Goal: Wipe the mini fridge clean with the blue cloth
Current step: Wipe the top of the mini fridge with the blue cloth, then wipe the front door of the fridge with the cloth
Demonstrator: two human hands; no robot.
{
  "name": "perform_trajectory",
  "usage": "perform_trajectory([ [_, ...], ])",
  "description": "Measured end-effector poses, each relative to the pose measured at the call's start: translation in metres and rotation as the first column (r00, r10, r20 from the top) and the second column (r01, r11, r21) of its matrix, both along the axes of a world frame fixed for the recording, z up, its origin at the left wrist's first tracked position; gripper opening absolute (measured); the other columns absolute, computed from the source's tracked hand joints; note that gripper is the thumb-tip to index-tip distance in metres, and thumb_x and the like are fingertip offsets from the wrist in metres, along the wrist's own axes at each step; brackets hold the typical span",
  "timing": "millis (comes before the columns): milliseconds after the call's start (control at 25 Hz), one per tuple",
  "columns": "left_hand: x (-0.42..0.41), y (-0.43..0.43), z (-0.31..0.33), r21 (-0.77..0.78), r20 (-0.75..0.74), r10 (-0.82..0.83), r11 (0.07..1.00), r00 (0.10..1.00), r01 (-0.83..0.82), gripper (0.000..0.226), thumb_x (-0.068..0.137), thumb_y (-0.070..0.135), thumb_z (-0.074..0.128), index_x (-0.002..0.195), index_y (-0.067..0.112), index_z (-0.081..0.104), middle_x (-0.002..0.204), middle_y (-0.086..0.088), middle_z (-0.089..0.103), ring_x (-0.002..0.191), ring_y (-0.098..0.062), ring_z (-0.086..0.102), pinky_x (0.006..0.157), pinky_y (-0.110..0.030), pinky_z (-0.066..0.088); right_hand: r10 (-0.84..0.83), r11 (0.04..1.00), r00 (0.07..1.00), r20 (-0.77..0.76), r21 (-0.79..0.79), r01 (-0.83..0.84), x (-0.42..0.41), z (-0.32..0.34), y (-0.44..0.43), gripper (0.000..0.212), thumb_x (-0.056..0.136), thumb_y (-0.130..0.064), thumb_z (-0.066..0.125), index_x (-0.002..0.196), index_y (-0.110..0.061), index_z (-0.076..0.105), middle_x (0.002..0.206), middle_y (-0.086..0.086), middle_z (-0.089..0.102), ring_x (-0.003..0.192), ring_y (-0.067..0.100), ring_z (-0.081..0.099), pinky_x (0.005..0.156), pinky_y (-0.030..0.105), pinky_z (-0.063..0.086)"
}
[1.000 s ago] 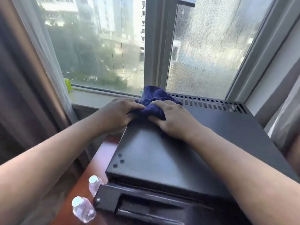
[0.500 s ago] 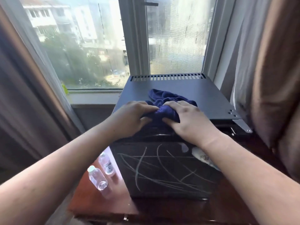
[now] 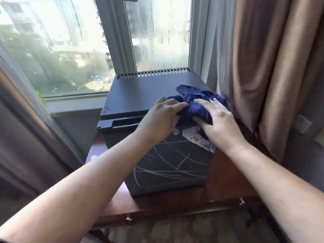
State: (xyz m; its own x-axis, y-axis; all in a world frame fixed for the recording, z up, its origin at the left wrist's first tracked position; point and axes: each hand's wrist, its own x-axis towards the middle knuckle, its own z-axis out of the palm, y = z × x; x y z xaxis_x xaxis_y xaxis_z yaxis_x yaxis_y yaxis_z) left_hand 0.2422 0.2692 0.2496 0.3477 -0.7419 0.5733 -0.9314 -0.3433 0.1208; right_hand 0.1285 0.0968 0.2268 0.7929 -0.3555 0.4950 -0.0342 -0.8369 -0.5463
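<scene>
The black mini fridge (image 3: pixel 140 92) stands on a reddish wooden table by the window. Its door front (image 3: pixel 168 165) carries pale chalky scribbles and a torn white sticker (image 3: pixel 192 135). A bunched dark blue cloth (image 3: pixel 199 100) lies at the front right corner of the fridge top. My left hand (image 3: pixel 159 118) grips the cloth's left end, and my right hand (image 3: pixel 219 121) presses on its right part, fingers curled over the cloth at the top front edge.
The wooden table (image 3: pixel 226 176) juts out under the fridge. A brown curtain (image 3: pixel 270 67) hangs close to the fridge's right side. Another curtain (image 3: pixel 26 130) hangs at the left. The window sill (image 3: pixel 75 102) and glass lie behind the fridge.
Both hands have slid the cloth from the back left of the fridge top to its front right corner. The view has pulled back, so the scribbled door front shows.
</scene>
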Motion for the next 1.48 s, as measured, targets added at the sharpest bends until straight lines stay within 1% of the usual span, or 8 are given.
perform_trajectory([
  [240, -0.038, 0.107, -0.052, -0.283, -0.191, 0.098, 0.947, 0.977, -0.151, 0.055, 0.075, -0.011, 0.072, 0.126, 0.010, 0.070, 0.130, -0.002, 0.067, 0.116, -0.024, 0.061, 0.108, -0.031, 0.047, 0.111, 0.986, 0.951, 0.288, 0.085, -0.141, -0.009, -0.062, 0.128, 0.061, 0.087, -0.004, 0.075, 0.144, -0.016, 0.059, 0.160, 0.012, 0.041, 0.156, 0.030, 0.028, 0.127, 0.048, 0.026],
  [360, -0.036, 0.154, -0.085, -0.337, -0.442, 0.182, 0.873, 0.878, -0.351, 0.049, 0.079, -0.007, 0.077, 0.123, 0.011, 0.067, 0.122, 0.002, 0.059, 0.108, -0.016, 0.065, 0.090, -0.030, 0.059, 0.157, 0.961, 0.942, 0.298, 0.172, -0.215, 0.009, -0.084, 0.174, 0.059, 0.080, -0.003, 0.082, 0.136, -0.014, 0.066, 0.152, 0.015, 0.045, 0.149, 0.026, 0.040, 0.125, 0.039, 0.031],
  [520, -0.013, 0.185, -0.129, -0.109, -0.941, 0.151, 0.712, 0.303, -0.694, 0.042, 0.089, 0.027, 0.079, 0.122, 0.016, 0.056, 0.117, 0.001, 0.067, 0.095, 0.004, 0.070, 0.076, -0.018, 0.059, -0.014, 0.897, 0.970, 0.245, 0.431, -0.096, 0.036, -0.116, 0.215, 0.053, 0.070, -0.013, 0.091, 0.121, -0.017, 0.075, 0.134, 0.006, 0.054, 0.130, 0.013, 0.055, 0.115, 0.022, 0.039],
  [680, 0.005, 0.188, -0.152, -0.036, -0.905, -0.300, 0.761, -0.302, -0.648, 0.020, 0.104, 0.020, 0.059, 0.120, 0.008, 0.062, 0.102, -0.004, 0.081, 0.089, -0.015, 0.077, 0.072, -0.030, 0.063, -0.186, 0.707, 0.979, 0.089, 0.704, 0.070, 0.053, -0.151, 0.248, 0.045, 0.067, -0.032, 0.089, 0.110, -0.028, 0.076, 0.117, -0.002, 0.070, 0.115, 0.012, 0.067, 0.106, 0.036, 0.051],
  [840, 0.017, 0.196, -0.158, -0.091, -0.902, -0.300, 0.836, -0.311, -0.542, 0.016, 0.104, 0.007, 0.053, 0.110, 0.007, 0.068, 0.082, -0.001, 0.080, 0.073, -0.011, 0.077, 0.062, -0.026, 0.059, -0.265, 0.482, 0.963, -0.049, 0.858, 0.176, 0.063, -0.166, 0.263, 0.039, 0.068, -0.035, 0.085, 0.104, -0.027, 0.075, 0.106, -0.004, 0.080, 0.104, 0.016, 0.074, 0.099, 0.052, 0.055],
  [1160, 0.009, 0.170, -0.107, -0.330, -0.896, -0.409, 0.873, -0.170, -0.360, 0.024, 0.094, 0.021, 0.068, 0.115, 0.011, 0.072, 0.113, -0.014, 0.079, 0.113, -0.039, 0.072, 0.099, -0.058, 0.053, -0.475, 0.622, 0.873, 0.109, 0.743, 0.246, 0.058, -0.088, 0.249, 0.067, 0.064, -0.042, 0.088, 0.123, -0.037, 0.057, 0.119, -0.007, 0.070, 0.113, 0.011, 0.068, 0.100, 0.033, 0.053],
  [1320, 0.005, 0.135, -0.105, -0.357, -0.893, -0.413, 0.893, -0.181, -0.275, 0.020, 0.102, 0.028, 0.060, 0.101, 0.016, 0.075, 0.108, -0.004, 0.078, 0.107, -0.025, 0.070, 0.103, -0.052, 0.052, -0.637, 0.389, 0.771, 0.020, 0.872, 0.298, 0.059, -0.105, 0.211, 0.089, 0.057, -0.053, 0.088, 0.136, -0.028, 0.054, 0.134, 0.000, 0.065, 0.121, 0.014, 0.067, 0.107, 0.037, 0.053],
  [1480, -0.008, 0.101, -0.120, -0.307, -0.908, -0.349, 0.930, -0.230, -0.200, 0.022, 0.107, 0.015, 0.051, 0.099, 0.018, 0.071, 0.098, 0.011, 0.079, 0.100, -0.007, 0.072, 0.094, -0.029, 0.056, -0.629, 0.171, 0.776, -0.040, 0.967, 0.189, 0.052, -0.139, 0.169, 0.070, 0.066, -0.048, 0.082, 0.125, -0.014, 0.067, 0.117, 0.011, 0.077, 0.109, 0.031, 0.075, 0.100, 0.056, 0.056],
])
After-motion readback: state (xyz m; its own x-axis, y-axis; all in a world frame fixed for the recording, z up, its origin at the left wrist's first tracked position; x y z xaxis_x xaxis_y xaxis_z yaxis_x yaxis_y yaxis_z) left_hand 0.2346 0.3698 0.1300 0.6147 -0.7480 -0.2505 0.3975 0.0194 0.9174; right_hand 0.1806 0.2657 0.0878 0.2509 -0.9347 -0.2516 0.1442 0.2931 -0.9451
